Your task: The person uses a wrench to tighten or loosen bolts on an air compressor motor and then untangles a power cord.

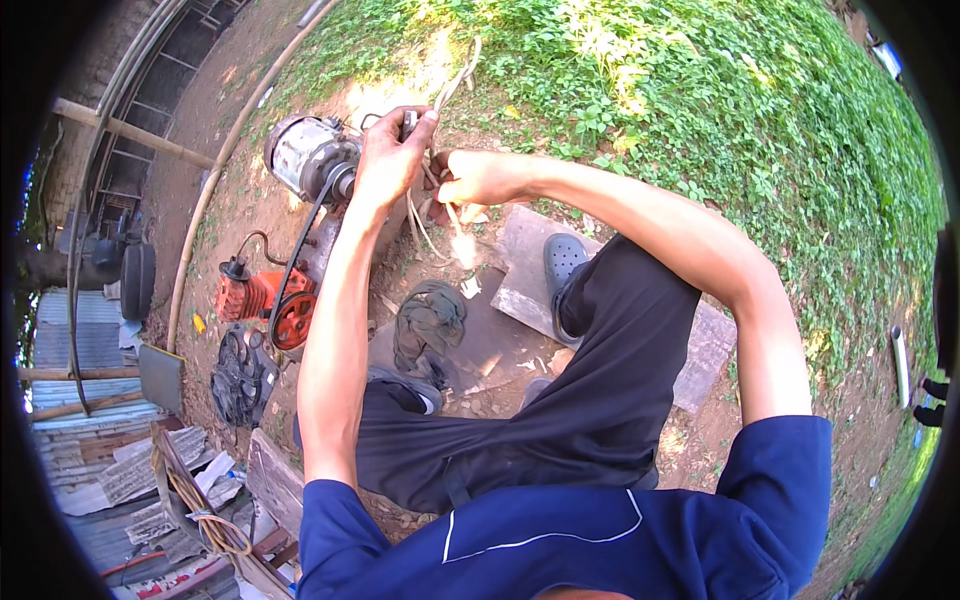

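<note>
My left hand [393, 155] is closed, thumb and fingers pinched on a small dark and grey piece [409, 124] whose kind I cannot make out. Just to its right, my right hand [478, 178] is closed on a pale cable [467, 72]. Strands of this cable run up past the left fingertips and hang in loops below both hands. Right beside my left hand stands an electric motor [303, 155] with a worn silver body. A black drive belt [297, 248] links it to the wheel of a red compressor pump [262, 297], partly behind my left forearm.
A dark cloth [430, 318] lies on the ground between my feet. Wooden boards [521, 262] lie under my right foot. A black fan-like part [242, 375] sits at left, near scrap wood and roofing sheets [150, 470]. Green plants [700, 110] cover the far right ground.
</note>
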`<state>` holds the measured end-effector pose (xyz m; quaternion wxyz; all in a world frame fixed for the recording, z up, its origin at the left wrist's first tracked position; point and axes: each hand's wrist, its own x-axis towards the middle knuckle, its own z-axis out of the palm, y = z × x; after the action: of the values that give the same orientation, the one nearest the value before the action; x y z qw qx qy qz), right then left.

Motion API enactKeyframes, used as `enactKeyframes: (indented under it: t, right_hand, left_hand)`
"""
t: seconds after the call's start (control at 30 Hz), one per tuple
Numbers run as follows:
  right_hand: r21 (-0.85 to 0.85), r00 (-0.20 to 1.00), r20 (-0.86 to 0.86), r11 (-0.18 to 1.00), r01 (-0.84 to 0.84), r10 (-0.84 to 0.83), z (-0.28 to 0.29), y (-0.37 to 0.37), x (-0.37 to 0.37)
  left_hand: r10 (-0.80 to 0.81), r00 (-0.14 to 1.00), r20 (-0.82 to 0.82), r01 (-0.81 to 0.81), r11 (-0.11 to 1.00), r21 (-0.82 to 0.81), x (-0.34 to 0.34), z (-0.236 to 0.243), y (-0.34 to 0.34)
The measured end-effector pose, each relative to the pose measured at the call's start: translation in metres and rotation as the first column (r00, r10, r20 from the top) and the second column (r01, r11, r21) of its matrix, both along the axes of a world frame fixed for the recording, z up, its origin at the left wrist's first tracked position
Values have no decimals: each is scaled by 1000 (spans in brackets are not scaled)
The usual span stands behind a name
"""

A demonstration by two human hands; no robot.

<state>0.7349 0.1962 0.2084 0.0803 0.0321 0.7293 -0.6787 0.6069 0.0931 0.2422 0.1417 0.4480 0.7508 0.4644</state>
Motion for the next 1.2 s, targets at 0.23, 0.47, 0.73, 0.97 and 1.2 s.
enactKeyframes:
  t: [0.23, 0.47, 0.73, 0.97, 1.2]
  right_hand:
    - [-272, 856, -221, 873, 405, -466, 3, -21, -19]
    - [408, 499, -855, 412, 815, -140, -7, 0, -32]
    - [725, 753, -658, 267, 634, -1, -17, 51, -27]
    - [366, 622, -594, 517, 774, -510, -23, 66, -19]
    - [586, 833, -415, 592, 553, -367, -32, 84, -16]
  left_hand:
    - [78, 986, 146, -84, 996, 37, 11, 43, 6]
    - [60, 928, 367, -111, 986, 121, 6, 51, 3]
    - [84, 851, 518, -228, 948, 221, -8, 65, -20]
    - [106, 863, 494, -258, 934, 249, -25, 72, -49]
    - [170, 838, 518, -350, 897, 271, -46, 62, -82]
